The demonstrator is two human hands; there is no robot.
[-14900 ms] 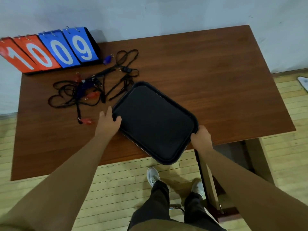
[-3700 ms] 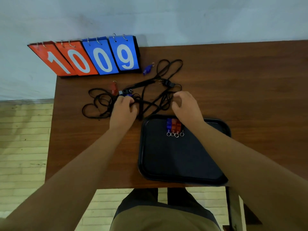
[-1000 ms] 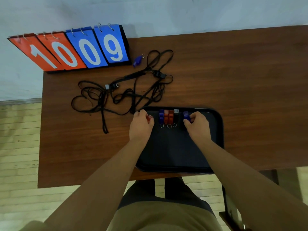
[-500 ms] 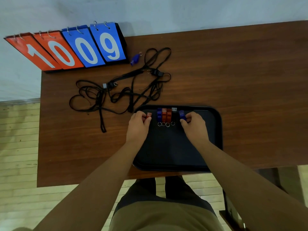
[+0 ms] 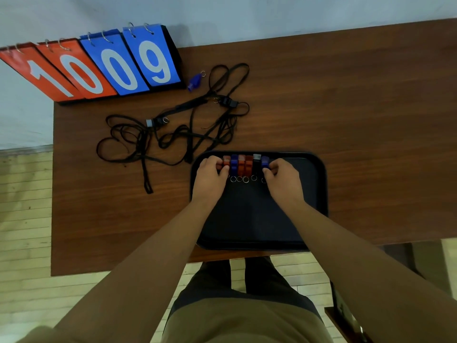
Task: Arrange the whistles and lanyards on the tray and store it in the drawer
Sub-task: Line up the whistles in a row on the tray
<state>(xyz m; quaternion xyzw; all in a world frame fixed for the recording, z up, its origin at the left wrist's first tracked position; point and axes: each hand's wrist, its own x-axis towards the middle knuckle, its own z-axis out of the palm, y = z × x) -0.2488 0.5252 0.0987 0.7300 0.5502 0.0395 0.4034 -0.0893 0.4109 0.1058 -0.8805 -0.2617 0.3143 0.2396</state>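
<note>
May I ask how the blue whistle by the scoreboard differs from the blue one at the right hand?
The scoreboard whistle lies on the table, untouched; the tray whistle ends the row on the tray, pinched by the right hand. Both are blue.

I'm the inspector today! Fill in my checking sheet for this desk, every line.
Surface: brown table, tray at its near edge.
Job's things: six whistles in a row on the tray; lanyards tangled on the table with two black whistles; blue whistle beside the scoreboard.
Clutter: scoreboard reading 1009.
Grippers: left hand pinches the leftmost whistle; right hand pinches the rightmost whistle.
Cables: nothing seen.
Surroundings: wall, plank floor.
</note>
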